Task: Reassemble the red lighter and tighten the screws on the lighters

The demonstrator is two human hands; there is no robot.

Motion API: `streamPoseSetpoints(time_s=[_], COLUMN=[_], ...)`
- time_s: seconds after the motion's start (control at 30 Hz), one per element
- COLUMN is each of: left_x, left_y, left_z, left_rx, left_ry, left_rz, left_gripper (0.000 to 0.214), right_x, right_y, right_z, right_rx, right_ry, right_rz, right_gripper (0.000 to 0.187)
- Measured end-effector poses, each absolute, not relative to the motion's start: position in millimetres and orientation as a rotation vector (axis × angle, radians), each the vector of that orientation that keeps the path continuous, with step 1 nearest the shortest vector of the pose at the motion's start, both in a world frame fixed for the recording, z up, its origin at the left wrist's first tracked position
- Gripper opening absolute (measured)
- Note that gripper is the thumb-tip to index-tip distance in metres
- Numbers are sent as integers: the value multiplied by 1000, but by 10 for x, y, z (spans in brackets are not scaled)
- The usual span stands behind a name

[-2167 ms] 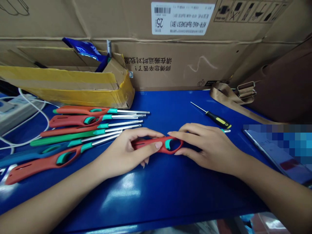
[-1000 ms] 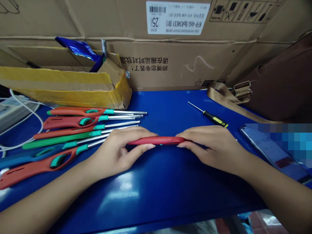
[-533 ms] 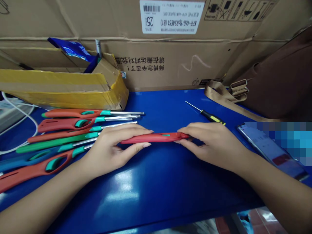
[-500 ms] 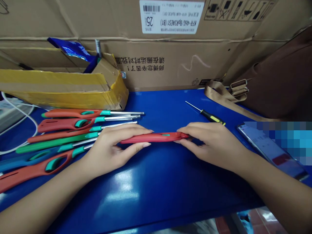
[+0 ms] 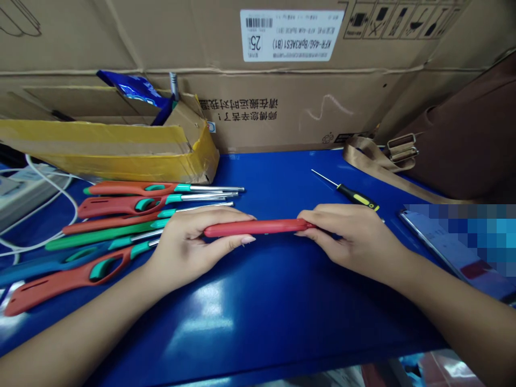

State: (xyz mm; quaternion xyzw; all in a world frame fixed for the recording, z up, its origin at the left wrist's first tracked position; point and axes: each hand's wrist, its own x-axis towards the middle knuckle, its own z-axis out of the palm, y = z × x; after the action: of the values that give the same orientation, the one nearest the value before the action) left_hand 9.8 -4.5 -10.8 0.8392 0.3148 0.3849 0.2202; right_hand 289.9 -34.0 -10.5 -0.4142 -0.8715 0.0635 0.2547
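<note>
Blue bench top (image 5: 262,322), glossy, near edge bare. Left hand (image 5: 189,244) and right hand (image 5: 355,236) together hold one red lighter handle (image 5: 258,227) just above the bench, centre of view, lying level and seen edge-on; left thumb and fingers are closed narrowly round its left end, right fingertips pinch its right end. Whether a metal tube is fitted to this piece cannot be told: the right hand hides that end. Judgement: the handle looks mid-assembly, its two halves being pressed together; fastening or checking appears left to do. To the left lies a row of finished lighters (image 5: 133,215), red and green handles with teal triggers and metal tubes pointing right, touching one another; these read as done. The row sits just beside the left hand, so little room there. Beyond the right hand, a yellow-and-black screwdriver (image 5: 355,196) lies untouched. Far right, a phone (image 5: 455,252), partly blurred. Farther back: a yellow-taped carton (image 5: 121,145) at left, white cables (image 5: 48,215) beside it, a brown bag strap (image 5: 374,161) at right, and a wall of cardboard boxes (image 5: 282,107) closing the rear.
</note>
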Motion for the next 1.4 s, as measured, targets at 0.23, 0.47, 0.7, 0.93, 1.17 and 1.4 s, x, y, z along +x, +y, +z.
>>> streamPoseSetpoints(time_s=[0.23,0.47,0.7,0.93,1.17,1.4], left_x=[149,228,194,149,170,173], left_y=[-40,-149,-182,-132,-111,-53], left_z=[-136,-153,-79,-65,-82,-169], left_rx=[2209,2119,2098,2241,2217,2127], left_ry=[893,772,746,737,863,945], left_rz=[1024,876,918,851,884,729], left_gripper=[19,30,24,27,25,28], right_x=[2902,2837,2834,2937,2998,2999], right_y=[-337,-379,-392,-332,-274,-226], right_z=[-113,-118,-42,-74,-104,-154], right_rx=[-1177,-1023,-1095,-1091,-1031,-1121], right_ry=[-2388,-2380,-2316,-2476,-2502,-2587], right_rz=[189,184,190,93,103,180], right_gripper=[16,22,18,29,26,27])
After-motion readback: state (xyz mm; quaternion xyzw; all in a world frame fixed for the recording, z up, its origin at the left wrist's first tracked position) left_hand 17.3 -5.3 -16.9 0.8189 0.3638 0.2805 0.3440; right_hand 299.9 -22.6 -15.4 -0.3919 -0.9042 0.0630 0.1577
